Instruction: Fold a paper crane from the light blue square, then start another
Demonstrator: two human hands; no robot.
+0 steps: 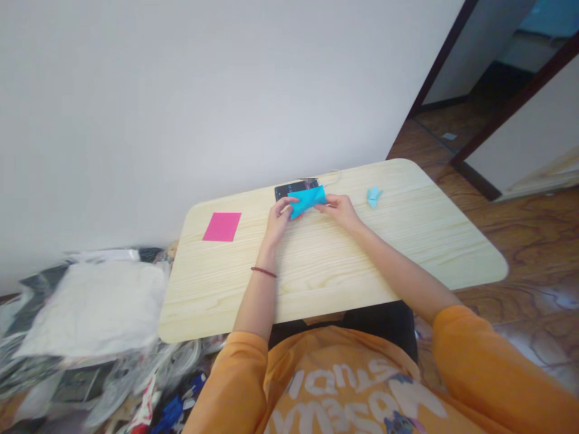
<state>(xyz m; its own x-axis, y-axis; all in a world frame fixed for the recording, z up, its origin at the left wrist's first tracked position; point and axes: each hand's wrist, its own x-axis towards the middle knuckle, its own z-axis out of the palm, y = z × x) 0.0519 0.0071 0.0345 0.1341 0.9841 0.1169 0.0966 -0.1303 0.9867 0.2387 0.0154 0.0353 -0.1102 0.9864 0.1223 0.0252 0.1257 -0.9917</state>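
Note:
A folded sheet of blue paper (307, 201) is held between my two hands, a little above the far part of the table. My left hand (279, 216) pinches its left end, with the thumb on the near side. At the right end, my right hand (335, 207) grips the paper between thumb and fingers. Behind the paper lies a black phone (283, 191), partly covered from view by it. A small light-blue folded paper piece (373, 196) rests on the table to the right of my right hand. To the left lies a flat pink paper square (222, 226).
The pale wooden table (335, 274) has rounded corners and stands against a white wall (203, 90). A white cable (335, 176) runs near the phone. Plastic-wrapped items and a white bundle (99, 307) are piled at the left. A doorway opens at the upper right.

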